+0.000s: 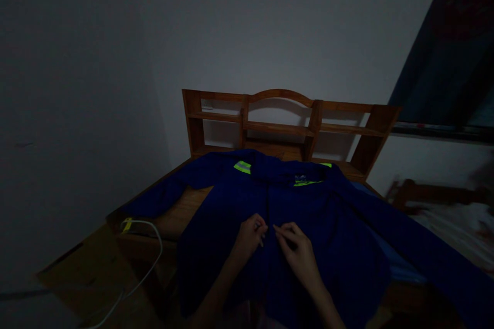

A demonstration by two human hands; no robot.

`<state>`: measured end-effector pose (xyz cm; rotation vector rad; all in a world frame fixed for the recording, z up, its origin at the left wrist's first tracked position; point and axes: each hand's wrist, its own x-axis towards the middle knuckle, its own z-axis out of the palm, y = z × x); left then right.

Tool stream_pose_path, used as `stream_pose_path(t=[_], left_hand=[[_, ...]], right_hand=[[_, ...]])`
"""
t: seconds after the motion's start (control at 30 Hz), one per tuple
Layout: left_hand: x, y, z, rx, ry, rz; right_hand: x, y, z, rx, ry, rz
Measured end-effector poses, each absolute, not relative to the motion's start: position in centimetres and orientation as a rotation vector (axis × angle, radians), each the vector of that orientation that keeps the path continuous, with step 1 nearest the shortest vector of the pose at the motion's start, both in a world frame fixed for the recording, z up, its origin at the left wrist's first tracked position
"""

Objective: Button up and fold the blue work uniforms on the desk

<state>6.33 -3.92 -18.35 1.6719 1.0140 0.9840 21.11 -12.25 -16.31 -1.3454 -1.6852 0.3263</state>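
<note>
Dark blue work jacket [309, 226] lies spread flat on a wooden bed frame [285, 128], soft and limp, likely best gripped by its front edges. Left hand [251, 236] and right hand [298, 252], forearms reaching forward, each pinch the fabric at the centre front opening.

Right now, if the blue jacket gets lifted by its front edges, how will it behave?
Likely floppy: the blue jacket lies flat with its sleeves draped loosely across the wooden surface. It would probably sag and bunch between the left hand and right hand, both pinching the front edges. Unlikely to roll or break.
</note>
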Motion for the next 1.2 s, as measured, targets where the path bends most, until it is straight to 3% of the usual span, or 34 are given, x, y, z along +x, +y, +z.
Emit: stream_pose_path(t=[0.2, 0.73, 1.2], left_hand=[[7.7, -3.6, -18.6, 1.594, 0.994, 1.287], [7.5, -4.6, -19.5, 1.631, 0.888, 1.195], [7.8, -3.9, -18.7, 1.574, 1.078, 1.092]], right_hand=[[20.6, -10.1, -15.6, -1.224, -1.541, 0.431], [21.8, -8.8, -18.6, -1.276, -1.326, 0.693], [21.3, -9.1, -18.4, -1.432, -1.431, 0.493]])
